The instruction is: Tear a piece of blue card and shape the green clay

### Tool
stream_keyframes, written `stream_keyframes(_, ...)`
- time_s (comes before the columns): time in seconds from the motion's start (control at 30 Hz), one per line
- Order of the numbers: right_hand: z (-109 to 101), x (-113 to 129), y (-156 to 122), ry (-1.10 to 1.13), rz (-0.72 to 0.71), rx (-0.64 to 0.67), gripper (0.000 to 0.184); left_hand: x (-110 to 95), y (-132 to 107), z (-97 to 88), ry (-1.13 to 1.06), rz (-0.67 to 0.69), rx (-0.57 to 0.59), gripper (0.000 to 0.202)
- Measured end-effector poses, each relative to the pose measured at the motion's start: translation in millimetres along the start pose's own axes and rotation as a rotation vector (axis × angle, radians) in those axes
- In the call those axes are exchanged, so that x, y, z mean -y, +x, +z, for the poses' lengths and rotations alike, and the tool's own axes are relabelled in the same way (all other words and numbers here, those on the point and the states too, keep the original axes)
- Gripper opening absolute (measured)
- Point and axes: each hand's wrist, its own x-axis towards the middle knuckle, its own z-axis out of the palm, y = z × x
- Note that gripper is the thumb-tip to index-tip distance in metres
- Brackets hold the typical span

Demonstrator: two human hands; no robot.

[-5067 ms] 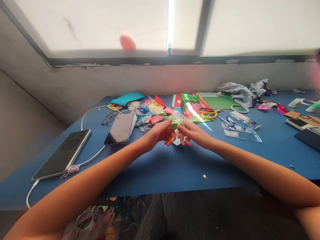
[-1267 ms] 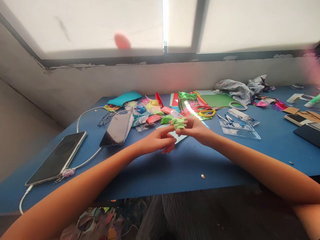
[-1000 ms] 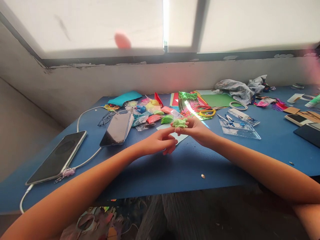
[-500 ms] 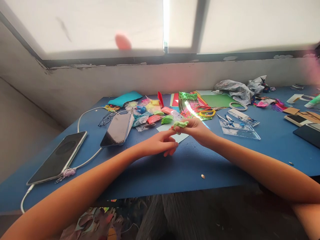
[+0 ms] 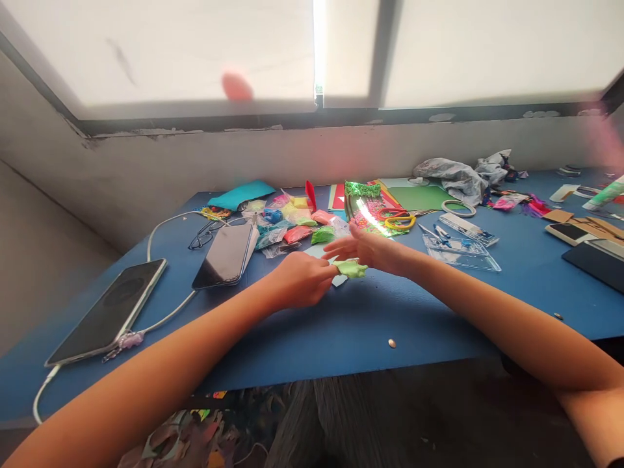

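Observation:
A small lump of light green clay (image 5: 351, 268) is just above the blue table (image 5: 341, 325), between my two hands. My left hand (image 5: 299, 286) is curled, its fingertips pinched on the left end of the clay. My right hand (image 5: 373, 250) lies right over the clay with its fingers stretched out flat toward the left, seemingly touching it. A pale blue scrap of paper (image 5: 337, 281) sits on the table under the clay.
Two phones (image 5: 104, 312) (image 5: 224, 255) with a white cable lie at the left, with glasses (image 5: 202, 234) behind them. Bagged coloured clay (image 5: 292, 221), scissors (image 5: 397, 220), a clear plastic case (image 5: 458, 250), a tape ring (image 5: 458, 208) and a crumpled bag (image 5: 453, 172) crowd the back.
The clay has gone from my right hand's pinch, held up, down to my left fingertips near the table. My right hand's fingers have opened flat above it.

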Motion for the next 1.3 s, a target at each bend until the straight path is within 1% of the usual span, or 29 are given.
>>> stream_keyframes(0.07, 0.8, 0.1, -0.4, -0.115, 0.024, 0.041, 0.059, 2.2, -1.9, 1.2, 0.075, 0.05, -0.042, 0.025)
stream_keyframes(0.17, 3.2, 1.8, -2.4, -0.245, 0.01, 0.075, 0.052, 2.0, -3.1, -1.3, 0.036, 0.056, -0.054, 0.028)
stream_keyframes(0.27, 4.7, 4.4, -4.4, -0.287, -0.007, 0.083, 0.052, -1.5, -2.2, -5.8, -0.098, 0.0, -0.013, 0.029)
stream_keyframes(0.4, 4.5, 4.9, -4.3, -0.286, -0.024, 0.101, 0.052, -6.2, 0.5, -11.3, -0.263, -0.103, 0.061, 0.028)
stream_keyframes(0.53, 3.6, 2.1, -2.7, -0.299, -0.058, 0.105, 0.054, -7.6, 1.9, -15.4, -0.43, -0.186, 0.086, 0.028)
stream_keyframes(0.7, 4.2, 3.7, -2.8, -0.329, -0.104, 0.123, 0.053, -8.0, 2.0, -18.6, -0.665, -0.206, 0.084, 0.028)
stream_keyframes(0.83, 7.0, 6.9, -4.3, -0.393, -0.097, 0.124, 0.047, -8.4, 3.0, -19.6, -0.825, -0.236, 0.113, 0.03)
stream_keyframes(0.97, 9.5, 6.0, -5.1, -0.551, -0.111, 0.076, 0.042, -8.8, 3.5, -20.8, -0.974, -0.273, 0.19, 0.024)
stream_keyframes(1.1, 10.4, 1.7, -4.7, -0.829, -0.253, -0.059, 0.034, -9.6, 3.7, -22.0, -1.102, -0.308, 0.236, 0.01)
stream_keyframes(1.23, 11.4, -4.7, -4.1, -1.027, -0.382, -0.118, 0.032, -10.1, 5.0, -22.3, -1.126, -0.361, 0.3, 0.013)
stream_keyframes(1.3, 12.3, -8.2, -4.3, -1.124, -0.414, -0.14, 0.026, -10.0, 5.4, -22.4, -1.135, -0.382, 0.313, 0.014)
